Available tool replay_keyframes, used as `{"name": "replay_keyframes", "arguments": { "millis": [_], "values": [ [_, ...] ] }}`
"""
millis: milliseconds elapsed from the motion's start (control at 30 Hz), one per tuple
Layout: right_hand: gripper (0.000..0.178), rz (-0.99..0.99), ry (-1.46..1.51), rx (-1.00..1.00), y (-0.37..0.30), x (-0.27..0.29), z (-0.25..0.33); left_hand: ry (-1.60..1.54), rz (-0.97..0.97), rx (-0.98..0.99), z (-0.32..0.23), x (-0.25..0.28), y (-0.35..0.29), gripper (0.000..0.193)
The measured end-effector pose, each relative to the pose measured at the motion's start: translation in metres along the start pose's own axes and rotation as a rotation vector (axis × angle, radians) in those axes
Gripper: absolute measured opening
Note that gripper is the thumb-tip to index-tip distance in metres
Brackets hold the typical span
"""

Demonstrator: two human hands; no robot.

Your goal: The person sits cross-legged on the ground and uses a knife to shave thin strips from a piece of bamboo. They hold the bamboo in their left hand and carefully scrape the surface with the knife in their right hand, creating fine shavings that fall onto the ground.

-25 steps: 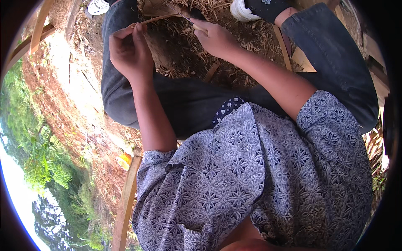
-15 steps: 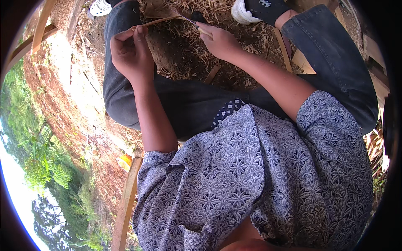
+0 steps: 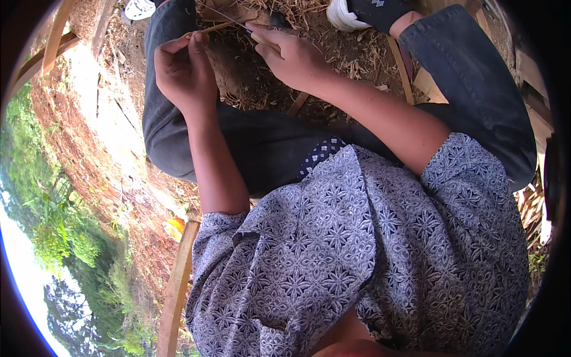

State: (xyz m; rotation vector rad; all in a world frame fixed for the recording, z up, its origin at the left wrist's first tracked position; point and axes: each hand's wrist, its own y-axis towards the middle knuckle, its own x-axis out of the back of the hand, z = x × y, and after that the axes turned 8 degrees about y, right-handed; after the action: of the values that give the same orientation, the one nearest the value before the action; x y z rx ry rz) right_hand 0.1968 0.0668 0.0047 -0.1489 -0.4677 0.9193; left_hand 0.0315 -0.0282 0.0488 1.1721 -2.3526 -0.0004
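Observation:
My left hand (image 3: 187, 77) is closed in a pinch on the end of a thin tan strip of wood or bamboo (image 3: 219, 27). The strip points right, toward my other hand. In my closed right hand (image 3: 292, 59) is a knife (image 3: 260, 38) with a pale handle. Its narrow blade reaches up and left past the strip's far end. Whether the edge touches the strip, I cannot tell. Both hands are held out above the ground between my bent legs.
Curled wood shavings (image 3: 309, 9) litter the brown soil between my legs. White shoes (image 3: 345, 16) are at the top. Wooden pieces (image 3: 428, 86) lie at the right. A wooden post (image 3: 178, 285) stands by my left side, beside a sunlit dirt slope (image 3: 89, 154) and greenery.
My right hand has moved left with the knife, closer to my left hand. The blade now extends farther left above the strip. My left hand has barely shifted.

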Motion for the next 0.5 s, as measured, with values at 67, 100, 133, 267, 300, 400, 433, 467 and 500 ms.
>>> {"name": "replay_keyframes", "arguments": {
  "millis": [67, 100, 133, 267, 300, 400, 433, 467, 500],
  "values": [
    [0.045, -0.011, 0.059, 0.063, -0.002, -0.003, -0.006, 0.063, -0.002, -0.014, -0.001, 0.001, 0.001, 0.010],
    [0.045, 0.089, -0.127, -0.109, -0.001, 0.006, -0.013, 0.132, -0.006, -0.029, -0.003, 0.004, 0.001, 0.010],
    [0.046, -0.015, -0.048, -0.107, 0.000, 0.001, -0.053, 0.199, -0.003, -0.045, -0.004, 0.003, 0.004, 0.010],
    [0.048, 0.067, -0.031, -0.167, 0.008, 0.010, -0.045, 0.176, -0.011, -0.013, -0.006, 0.003, -0.001, 0.011],
    [0.048, 0.105, -0.020, -0.227, 0.012, 0.012, -0.030, 0.225, -0.014, -0.019, -0.010, 0.002, 0.000, 0.011],
    [0.048, 0.028, -0.022, -0.039, 0.001, 0.002, -0.002, 0.199, -0.027, -0.013, -0.007, 0.000, 0.002, 0.012],
    [0.048, 0.012, 0.079, 0.042, 0.001, -0.002, -0.007, 0.162, -0.032, -0.007, -0.005, 0.000, 0.002, 0.012],
    [0.047, 0.022, 0.050, -0.022, 0.000, -0.003, -0.014, 0.152, -0.033, 0.001, -0.005, 0.000, 0.001, 0.012],
    [0.047, 0.030, 0.018, -0.088, -0.001, -0.001, -0.026, 0.140, -0.033, 0.010, -0.005, 0.000, 0.001, 0.012]
  ]
}}
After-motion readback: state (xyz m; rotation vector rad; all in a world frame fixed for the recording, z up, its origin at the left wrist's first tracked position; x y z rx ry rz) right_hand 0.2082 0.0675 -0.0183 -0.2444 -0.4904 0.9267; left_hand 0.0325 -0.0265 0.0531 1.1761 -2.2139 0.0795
